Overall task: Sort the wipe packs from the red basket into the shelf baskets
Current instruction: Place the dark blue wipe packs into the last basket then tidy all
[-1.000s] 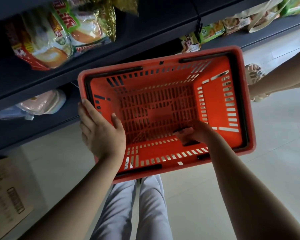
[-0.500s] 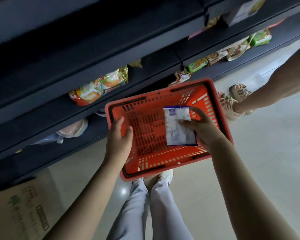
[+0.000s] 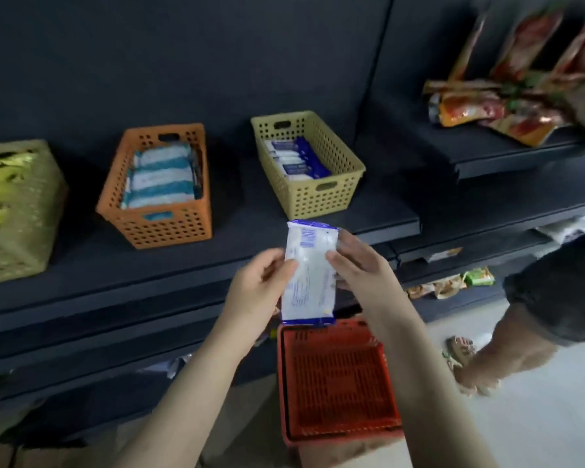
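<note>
White and blue, the wipe pack (image 3: 308, 275) is pinched upright between the left hand (image 3: 257, 288) and right hand (image 3: 358, 268). Below sits the red basket (image 3: 338, 380); the yellow basket (image 3: 309, 163) stands on the shelf (image 3: 244, 228).

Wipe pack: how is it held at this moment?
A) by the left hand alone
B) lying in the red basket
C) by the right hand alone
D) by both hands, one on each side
D: the left hand pinches the left edge of the wipe pack and the right hand its right edge, above the red basket.
</note>
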{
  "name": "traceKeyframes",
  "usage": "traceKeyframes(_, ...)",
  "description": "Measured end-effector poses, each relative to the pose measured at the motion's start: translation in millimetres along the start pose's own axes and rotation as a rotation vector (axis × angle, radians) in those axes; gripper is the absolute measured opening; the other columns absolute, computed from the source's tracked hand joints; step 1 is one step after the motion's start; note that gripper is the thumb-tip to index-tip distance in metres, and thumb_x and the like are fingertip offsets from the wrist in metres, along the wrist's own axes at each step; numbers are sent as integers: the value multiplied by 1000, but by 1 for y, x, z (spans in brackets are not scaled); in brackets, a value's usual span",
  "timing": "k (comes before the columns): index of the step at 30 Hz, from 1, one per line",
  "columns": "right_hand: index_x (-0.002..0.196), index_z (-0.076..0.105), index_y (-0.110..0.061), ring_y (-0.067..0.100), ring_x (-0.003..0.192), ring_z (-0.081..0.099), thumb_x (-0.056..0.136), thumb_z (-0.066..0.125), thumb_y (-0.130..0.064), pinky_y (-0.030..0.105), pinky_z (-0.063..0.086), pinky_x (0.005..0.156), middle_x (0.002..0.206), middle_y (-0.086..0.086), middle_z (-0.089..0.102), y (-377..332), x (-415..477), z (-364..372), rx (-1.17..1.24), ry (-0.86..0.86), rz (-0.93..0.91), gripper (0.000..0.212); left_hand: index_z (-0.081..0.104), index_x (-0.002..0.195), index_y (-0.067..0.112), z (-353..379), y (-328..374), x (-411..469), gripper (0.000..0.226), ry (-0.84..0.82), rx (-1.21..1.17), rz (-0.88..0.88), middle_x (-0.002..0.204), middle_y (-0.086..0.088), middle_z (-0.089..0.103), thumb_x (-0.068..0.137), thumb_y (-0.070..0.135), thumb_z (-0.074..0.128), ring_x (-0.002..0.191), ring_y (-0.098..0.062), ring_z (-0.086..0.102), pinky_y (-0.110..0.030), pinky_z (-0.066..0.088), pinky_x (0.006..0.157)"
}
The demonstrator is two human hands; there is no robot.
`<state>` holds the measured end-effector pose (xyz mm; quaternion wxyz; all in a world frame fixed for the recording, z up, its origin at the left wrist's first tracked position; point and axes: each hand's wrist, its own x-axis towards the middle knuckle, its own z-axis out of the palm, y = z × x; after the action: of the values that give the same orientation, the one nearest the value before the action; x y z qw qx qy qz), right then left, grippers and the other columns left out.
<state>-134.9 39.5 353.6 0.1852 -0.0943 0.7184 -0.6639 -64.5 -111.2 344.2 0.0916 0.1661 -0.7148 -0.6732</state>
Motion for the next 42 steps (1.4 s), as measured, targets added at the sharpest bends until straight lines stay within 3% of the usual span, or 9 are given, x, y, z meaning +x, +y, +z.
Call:
traceKeyframes(3, 101, 64, -38, -3, 94, 67, 98, 52, -37, 24, 50, 83, 97, -18, 74, -40, 7, 45, 1, 2, -36, 13, 68, 106, 30, -55, 23, 12, 16, -32, 77, 113, 101, 12, 71, 92, 26, 62, 94, -3, 66, -22, 51, 80)
traceKeyframes(7, 110, 61, -31, 5, 102, 67, 87, 59, -49, 26, 56, 83, 111, -4, 71, -69, 19, 111, 95, -63, -33, 29, 65, 118, 35, -115, 39, 32, 26, -244, 206, 257, 116, 15, 63, 93, 28, 61, 108, 4, 58, -11, 43, 92)
traceKeyframes(13, 124, 54, -7, 20, 105, 67, 92, 61, -32, 32, 55, 89, 102, 6, 71, -86, 37, 175, 304, -73, -89, 42, 59, 128, 29, -173, 49, 56, 36, -302, 280, 419, 125, 20, 53, 94, 21, 60, 117, 10, 46, -4, 33, 95)
traceKeyframes(18, 118, 61, -1, 26, 100, 68, 97, 53, -15, 39, 56, 89, 113, 19, 69, -91, 65, 187, 512, 76, -56, 26, 55, 134, 24, -202, 56, 91, 40, -309, 354, 435, 137, 23, 46, 95, 22, 57, 123, 16, 39, -1, 34, 94)
traceKeyframes(22, 114, 61, -2, 20, 92, 70, 96, 54, -15, 34, 59, 82, 106, 14, 71, -93, 98, 178, 650, 92, -19, 23, 46, 139, 37, -221, 55, 133, 48, -219, 275, 230, 141, 21, 46, 93, 37, 58, 126, 3, 47, -26, 48, 100)
traceKeyframes(28, 120, 61, -4, 23, 100, 69, 95, 57, -22, 36, 58, 84, 110, 14, 71, -89, 162, 162, 577, 77, 9, 31, 64, 102, 20, -202, 55, 192, 11, -136, 145, 92, 95, 5, 73, 93, 25, 61, 85, -7, 70, -27, 58, 72)
traceKeyframes(32, 114, 63, -5, 22, 94, 70, 88, 63, -25, 39, 56, 91, 107, 13, 71, -88, 207, 143, 674, 118, 25, 32, 64, 95, 15, -176, 62, 232, 6, -113, -22, 32, 85, 0, 74, 92, 20, 62, 78, -12, 71, -35, 58, 74)
traceKeyframes(39, 104, 63, -9, 13, 75, 71, 91, 60, -18, 24, 59, 64, 94, 9, 72, -95, 263, 91, 657, 36, 59, 16, 64, 90, 12, -123, 59, 278, 6, -71, -131, -59, 92, -6, 73, 90, 17, 66, 83, -13, 70, -37, 58, 81)
traceKeyframes(42, 106, 64, -13, 20, 88, 70, 95, 57, -25, 33, 59, 73, 98, 7, 72, -101, 280, 54, 463, 86, 14, 17, 68, 103, 19, -111, 56, 295, 13, -78, -36, -76, 104, 2, 72, 91, 18, 64, 94, -10, 68, -36, 56, 88)
